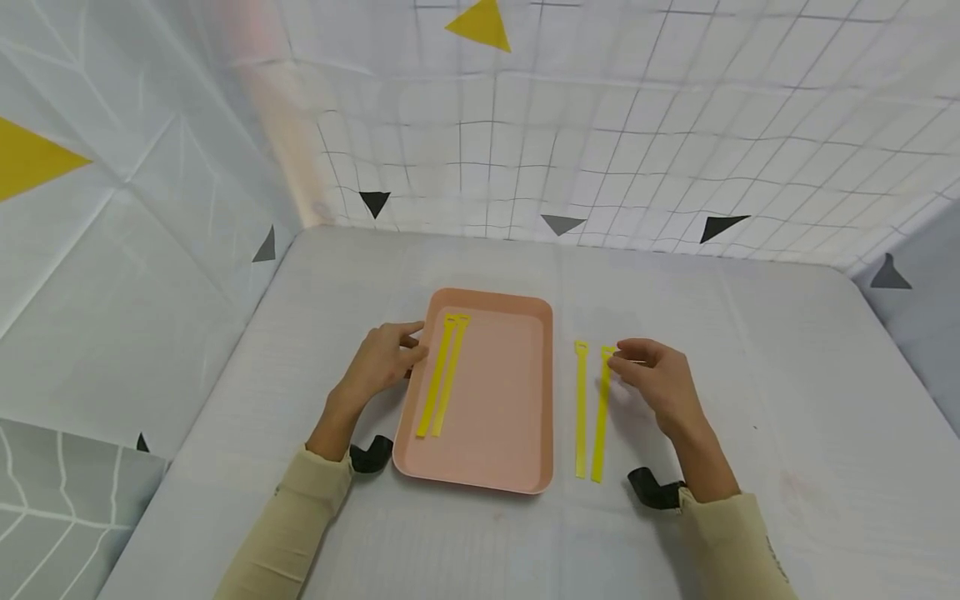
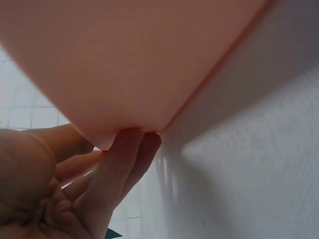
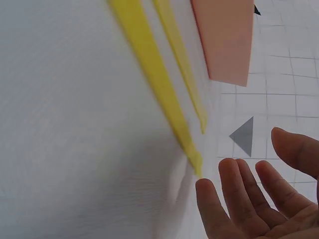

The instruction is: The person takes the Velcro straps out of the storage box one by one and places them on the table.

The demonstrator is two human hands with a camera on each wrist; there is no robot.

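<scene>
My left hand (image 1: pixel 381 358) grips the left side of a pink tray (image 1: pixel 502 392). In the left wrist view, fingertips press the tray's outer wall (image 2: pixel 134 64) and the thumb reaches its rim. Two flat yellow strips (image 1: pixel 442 375) with slotted heads lie side by side inside the tray, toward its left. Right of the tray, two similar strips lie on the table, a nearer-tray strip (image 1: pixel 581 408) and an outer strip (image 1: pixel 602 417). Beside the outer strip's head hovers my right hand (image 1: pixel 656 379), fingers loosely bent. The right wrist view shows nothing between its fingers (image 3: pixel 234 194).
A white cloth covers the table (image 1: pixel 480 542). Behind it rises a white grid-patterned sheet (image 1: pixel 525 150) with black, grey and yellow triangles; another sheet (image 1: pixel 135 275) hangs at the left. A black curved piece (image 1: pixel 371 456) sits at the left wrist, a matching piece (image 1: pixel 654 490) at the right.
</scene>
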